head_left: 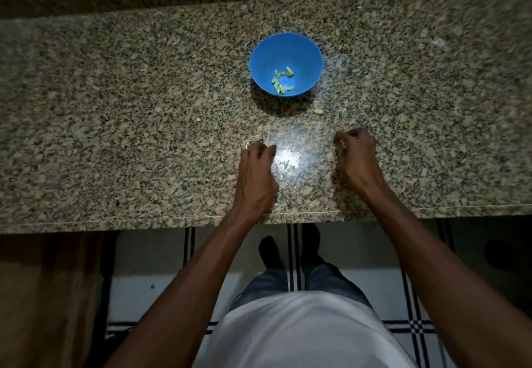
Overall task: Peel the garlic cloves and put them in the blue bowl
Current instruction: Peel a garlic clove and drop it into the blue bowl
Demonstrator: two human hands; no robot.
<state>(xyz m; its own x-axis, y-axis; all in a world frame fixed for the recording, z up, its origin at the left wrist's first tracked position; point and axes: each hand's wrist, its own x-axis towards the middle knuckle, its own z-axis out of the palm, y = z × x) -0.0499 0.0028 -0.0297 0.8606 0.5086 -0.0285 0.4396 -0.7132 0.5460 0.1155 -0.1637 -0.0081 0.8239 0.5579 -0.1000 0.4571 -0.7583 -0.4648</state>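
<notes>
Blue bowl sat upright mid-counter, beyond both hands, with a cluster of peeled garlic cloves in its bottom. One more pale clove lay loose on the granite counter, just beside the bowl's near right edge, not touching it.

Left hand was over the counter near the front edge, fingers curled. A thin pale strip of garlic skin showed at its fingertips; can't tell whether the grip actually pinched it or just lay next to it.

Right hand was level with the left, well apart from it, fingers curled inward in a tight grip. A small pale sliver stuck out on its left side, too small to identify. Can't tell what it held.

A few skin flakes lay in the glare patch between the hands.
</notes>
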